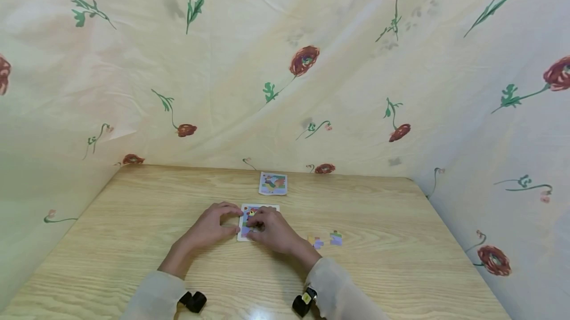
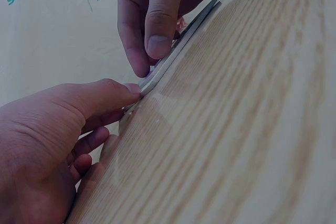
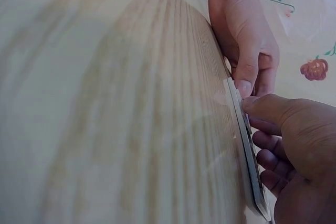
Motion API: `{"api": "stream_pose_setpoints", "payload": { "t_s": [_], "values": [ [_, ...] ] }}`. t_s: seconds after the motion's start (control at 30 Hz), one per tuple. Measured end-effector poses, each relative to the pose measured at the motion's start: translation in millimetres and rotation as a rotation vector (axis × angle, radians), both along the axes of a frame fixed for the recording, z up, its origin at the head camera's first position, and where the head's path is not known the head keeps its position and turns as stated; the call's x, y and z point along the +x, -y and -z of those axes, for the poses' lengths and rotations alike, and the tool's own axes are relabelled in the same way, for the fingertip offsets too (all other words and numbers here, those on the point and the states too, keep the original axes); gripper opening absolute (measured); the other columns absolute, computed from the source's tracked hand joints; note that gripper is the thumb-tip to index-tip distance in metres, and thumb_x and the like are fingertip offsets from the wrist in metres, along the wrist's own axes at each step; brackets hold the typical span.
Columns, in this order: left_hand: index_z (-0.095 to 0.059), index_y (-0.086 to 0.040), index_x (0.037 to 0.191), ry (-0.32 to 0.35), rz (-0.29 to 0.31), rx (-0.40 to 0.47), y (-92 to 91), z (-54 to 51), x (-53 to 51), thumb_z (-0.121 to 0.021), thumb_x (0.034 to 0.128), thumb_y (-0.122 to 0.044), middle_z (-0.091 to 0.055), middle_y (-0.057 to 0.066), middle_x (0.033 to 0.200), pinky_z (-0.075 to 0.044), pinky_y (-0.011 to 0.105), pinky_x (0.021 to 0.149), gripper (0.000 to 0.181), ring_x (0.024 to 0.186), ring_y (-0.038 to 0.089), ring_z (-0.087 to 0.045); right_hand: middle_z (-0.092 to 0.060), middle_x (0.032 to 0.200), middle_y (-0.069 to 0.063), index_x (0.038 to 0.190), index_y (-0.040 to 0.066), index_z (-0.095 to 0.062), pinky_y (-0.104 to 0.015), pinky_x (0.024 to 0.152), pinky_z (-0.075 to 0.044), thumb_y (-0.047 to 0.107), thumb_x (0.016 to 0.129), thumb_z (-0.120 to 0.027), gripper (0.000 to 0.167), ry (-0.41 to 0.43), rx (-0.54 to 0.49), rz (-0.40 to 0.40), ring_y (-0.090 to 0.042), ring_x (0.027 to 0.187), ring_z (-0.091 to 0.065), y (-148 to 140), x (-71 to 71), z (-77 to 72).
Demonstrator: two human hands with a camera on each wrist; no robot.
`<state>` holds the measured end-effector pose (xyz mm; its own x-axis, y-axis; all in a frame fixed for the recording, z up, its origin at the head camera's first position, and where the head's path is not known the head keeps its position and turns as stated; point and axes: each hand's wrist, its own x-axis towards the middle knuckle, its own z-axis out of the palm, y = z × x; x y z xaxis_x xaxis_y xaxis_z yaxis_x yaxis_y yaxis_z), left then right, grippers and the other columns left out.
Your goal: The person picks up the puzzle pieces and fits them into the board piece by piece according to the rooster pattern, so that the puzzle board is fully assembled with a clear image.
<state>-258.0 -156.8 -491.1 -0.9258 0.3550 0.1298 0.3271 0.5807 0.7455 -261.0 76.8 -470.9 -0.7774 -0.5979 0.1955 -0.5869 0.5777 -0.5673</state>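
A small jigsaw puzzle board (image 1: 244, 207) with a white border lies flat on the wooden table, its colourful picture partly covered. At its left edge my left hand (image 1: 213, 223) holds the border, thumb near the lower corner and index finger higher up; the thumb (image 2: 123, 92) rests on the rim. Over the middle of the board, my right hand (image 1: 273, 229) has its thumb and fingers curled together at a jigsaw piece, mostly hidden beneath the fingertips. From the side, the right thumb (image 3: 268, 107) is close to the left thumb at the board's near edge.
Loose jigsaw pieces lie to the right: a purple and green piece (image 1: 336, 238), and a purple one (image 1: 317, 243) beside a yellowish one (image 1: 310, 239). A picture card (image 1: 273, 184) lies behind the board. Flowered cloth (image 1: 213, 102) hangs around the table (image 1: 383, 260).
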Motion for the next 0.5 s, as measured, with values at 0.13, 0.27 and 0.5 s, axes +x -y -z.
{"api": "stream_pose_setpoints", "payload": {
  "t_s": [0.13, 0.27, 0.5],
  "values": [
    [-0.072, -0.021, 0.125, -0.006, 0.002, 0.001, -0.5, -0.5, -0.1, -0.078, 0.0924, -0.025, -0.062, 0.001, 0.140, -0.039, 0.063, 0.115, 0.033, 0.137, 0.033, -0.049, -0.071, 0.108, -0.002, 0.107, 0.010, -0.081, -0.025, 0.089, -0.052, 0.020, 0.091, -0.080, 0.019, -0.003, 0.005, 0.010, -0.016, 0.104, -0.061, 0.4, 0.3, -0.3],
    [-0.072, -0.021, 0.125, -0.007, 0.002, 0.000, -0.7, -0.1, 0.0, -0.078, 0.0924, -0.024, -0.062, 0.000, 0.140, -0.039, 0.063, 0.115, 0.033, 0.137, 0.033, -0.049, -0.071, 0.110, -0.003, 0.107, 0.010, -0.081, -0.026, 0.090, -0.053, 0.018, 0.091, -0.079, 0.018, -0.007, 0.009, 0.014, -0.018, 0.105, -0.061, 0.4, 0.5, 0.1],
    [-0.072, -0.021, 0.125, -0.014, 0.004, -0.002, -0.4, 0.3, 0.0, -0.078, 0.0922, -0.024, -0.062, 0.001, 0.140, -0.039, 0.063, 0.115, 0.033, 0.137, 0.033, -0.050, -0.072, 0.109, -0.004, 0.105, 0.009, -0.081, -0.031, 0.093, -0.055, 0.018, 0.090, -0.081, 0.018, -0.041, 0.018, 0.009, -0.020, 0.107, -0.063, 1.1, -0.6, 0.4]
  ]
}}
